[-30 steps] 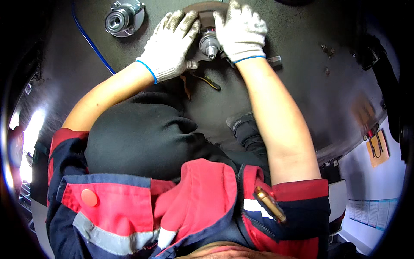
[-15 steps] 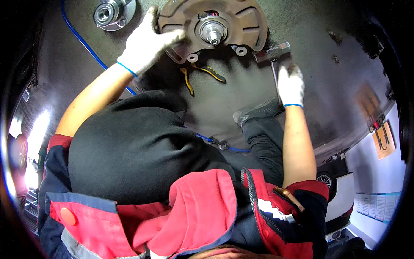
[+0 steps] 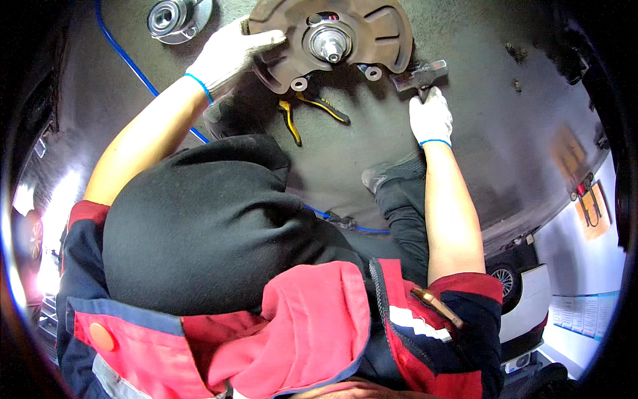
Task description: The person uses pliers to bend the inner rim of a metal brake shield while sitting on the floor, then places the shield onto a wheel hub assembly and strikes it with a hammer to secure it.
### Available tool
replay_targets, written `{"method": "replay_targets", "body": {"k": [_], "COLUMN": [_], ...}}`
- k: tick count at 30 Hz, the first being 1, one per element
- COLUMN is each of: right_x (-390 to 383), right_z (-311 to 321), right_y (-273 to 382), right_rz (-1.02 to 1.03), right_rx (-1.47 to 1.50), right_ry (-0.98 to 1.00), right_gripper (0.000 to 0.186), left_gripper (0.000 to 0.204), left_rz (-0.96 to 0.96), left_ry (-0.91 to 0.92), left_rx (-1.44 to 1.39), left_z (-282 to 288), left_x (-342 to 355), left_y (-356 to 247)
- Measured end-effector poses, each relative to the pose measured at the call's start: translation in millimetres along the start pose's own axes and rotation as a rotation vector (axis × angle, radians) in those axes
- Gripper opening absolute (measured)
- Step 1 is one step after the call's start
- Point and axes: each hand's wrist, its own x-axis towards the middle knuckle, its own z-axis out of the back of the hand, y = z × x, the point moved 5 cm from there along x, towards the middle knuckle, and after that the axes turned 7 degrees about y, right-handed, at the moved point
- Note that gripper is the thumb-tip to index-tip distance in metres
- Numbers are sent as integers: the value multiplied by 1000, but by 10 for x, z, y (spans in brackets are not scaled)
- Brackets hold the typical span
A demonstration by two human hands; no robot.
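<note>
A rusty steering knuckle with a dust shield point(image 3: 372, 36) and a shiny hub spindle point(image 3: 329, 41) lies on the dark floor ahead of me. My left hand point(image 3: 229, 54), in a white glove, rests on the shield's left edge and steadies it. My right hand point(image 3: 430, 116), also gloved, is closed around the handle of a hammer point(image 3: 420, 74) whose steel head lies on the floor just right of the shield. Yellow-handled pliers point(image 3: 312, 110) lie below the knuckle, between my two hands.
A round metal hub bearing point(image 3: 174, 18) sits on the floor at the upper left. A blue hose point(image 3: 136, 70) runs down past my left forearm. My bent knees in dark trousers point(image 3: 219, 219) fill the middle. A car wheel point(image 3: 508, 279) shows at the lower right.
My right hand left the hub spindle, swung right and down, and closed on the hammer's handle. My left hand stayed on the shield's left edge. The view has shifted downward.
</note>
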Motion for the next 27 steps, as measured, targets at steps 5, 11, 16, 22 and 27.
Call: {"method": "replay_targets", "body": {"k": [5, 11, 16, 22, 27], "right_x": [-135, -485, -857, -862, -701], "right_z": [207, 649, 1115, 1023, 873], "right_y": [46, 53, 555, 1272, 1307], "right_rz": [30, 192, 707, 702, 782], "right_rx": [156, 625, 444, 410, 384], "right_ry": [-1, -205, -111, -66, -243], "right_gripper": [57, 34, 31, 32, 31], "left_gripper": [49, 50, 49, 51, 50], "left_rz": [-48, -46, -74, -90, -63], "left_ry": [14, 28, 0, -5, -45], "left_rx": [71, 157, 151, 259, 310], "left_z": [3, -38, -23, -56, 3], "left_x": [-15, -57, -50, -64, 16], "left_y": [-73, -233, -133, -240, -102]}}
